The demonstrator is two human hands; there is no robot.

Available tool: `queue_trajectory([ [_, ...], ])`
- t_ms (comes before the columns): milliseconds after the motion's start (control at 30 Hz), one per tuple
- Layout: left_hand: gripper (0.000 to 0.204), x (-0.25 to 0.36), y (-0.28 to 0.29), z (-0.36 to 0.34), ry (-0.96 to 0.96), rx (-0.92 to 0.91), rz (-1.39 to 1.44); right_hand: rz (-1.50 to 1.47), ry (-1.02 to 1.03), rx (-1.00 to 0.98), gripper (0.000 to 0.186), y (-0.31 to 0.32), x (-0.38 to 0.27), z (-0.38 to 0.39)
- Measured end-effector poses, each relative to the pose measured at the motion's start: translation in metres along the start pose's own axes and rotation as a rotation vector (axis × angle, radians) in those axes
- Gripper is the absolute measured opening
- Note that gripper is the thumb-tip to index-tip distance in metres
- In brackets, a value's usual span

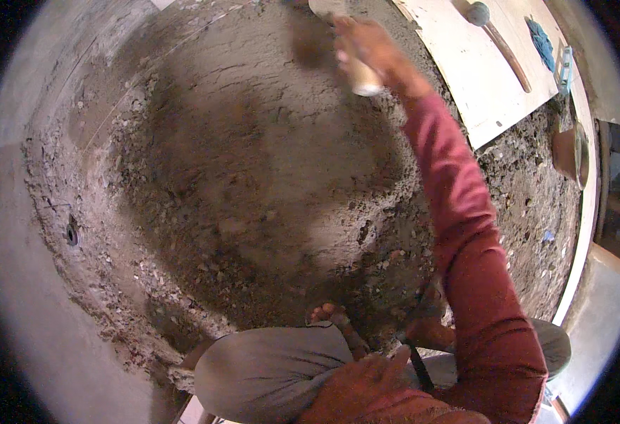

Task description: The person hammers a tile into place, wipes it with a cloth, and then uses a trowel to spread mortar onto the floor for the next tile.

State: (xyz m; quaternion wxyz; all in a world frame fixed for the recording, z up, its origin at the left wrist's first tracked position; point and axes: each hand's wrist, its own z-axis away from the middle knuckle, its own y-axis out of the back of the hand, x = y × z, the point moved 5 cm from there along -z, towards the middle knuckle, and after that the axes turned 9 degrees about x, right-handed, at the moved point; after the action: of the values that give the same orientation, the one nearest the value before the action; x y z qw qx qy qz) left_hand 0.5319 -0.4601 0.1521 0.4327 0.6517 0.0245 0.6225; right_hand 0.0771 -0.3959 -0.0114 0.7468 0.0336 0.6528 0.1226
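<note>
At the far side, my right hand point(370, 53) is closed around the pale handle of a trowel point(366, 83). Part of its flat blade shows beyond my fingers, low over the damp grey-brown mortar bed point(303, 141); whether it touches is unclear. My left hand point(366, 381) rests by my bent knee at the near edge. It looks open, with one finger stretched out and the others partly hidden. Beside it a narrow dark strip point(420, 367) runs down, its kind unclear. The mortar is smoother at the far side and rough with small stones nearer my feet.
On a pale board point(479, 78) at the far right lie a mallet point(500, 46), a blue cloth point(540, 44) and a spirit level point(565, 71). A bucket-like container point(571, 155) stands nearer. A short pipe end point(72, 234) pokes up by the left wall point(13, 268). My bare foot point(331, 313) is on the rubble.
</note>
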Motion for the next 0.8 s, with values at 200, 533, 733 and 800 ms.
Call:
queue_trajectory([
  [200,0.056,-0.001,0.002,0.000,0.002,0.011,0.014,1.311,0.703,0.070,0.032,0.117,-0.005,0.014],
  [533,0.054,-0.002,0.002,-0.004,0.034,0.048,0.047,0.351,0.053,-0.180,0.045,0.158,-0.016,-0.035],
  [733,0.053,0.000,0.002,0.000,0.064,0.082,0.108,1.432,0.729,-0.058,0.032,0.140,-0.030,-0.073],
  [800,0.053,0.001,0.000,0.003,0.052,0.094,0.118,1.518,0.524,0.080,0.038,0.134,-0.022,-0.091],
])
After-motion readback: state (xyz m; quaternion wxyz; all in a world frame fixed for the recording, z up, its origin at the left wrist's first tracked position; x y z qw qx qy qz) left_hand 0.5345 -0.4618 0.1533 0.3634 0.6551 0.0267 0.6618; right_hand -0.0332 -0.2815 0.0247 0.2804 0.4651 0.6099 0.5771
